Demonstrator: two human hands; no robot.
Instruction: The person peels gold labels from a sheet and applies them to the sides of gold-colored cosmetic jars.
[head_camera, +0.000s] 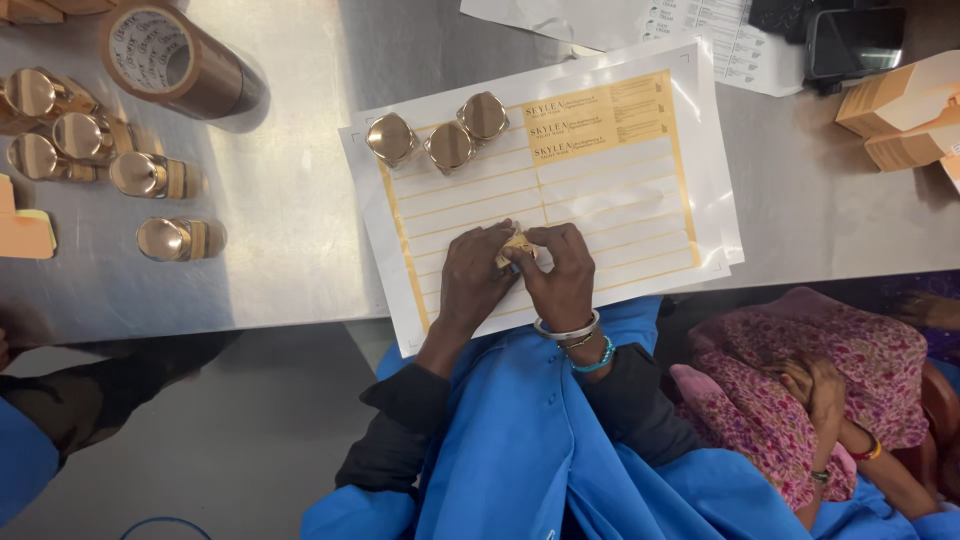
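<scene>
Between the left hand (478, 272) and the right hand (562, 272) sits a small gold jar (517, 246), almost wholly hidden; both hands close their fingertips on it, over the label sheet (620, 170) near the desk's near edge. Whether a label is on it cannot be made out. Three gold-lidded jars (448, 138) stand at the sheet's far side. The steel desk (290, 230) also carries a tape roll (170, 58) at its far-left corner, above more jars (150, 175) lying along the left edge.
</scene>
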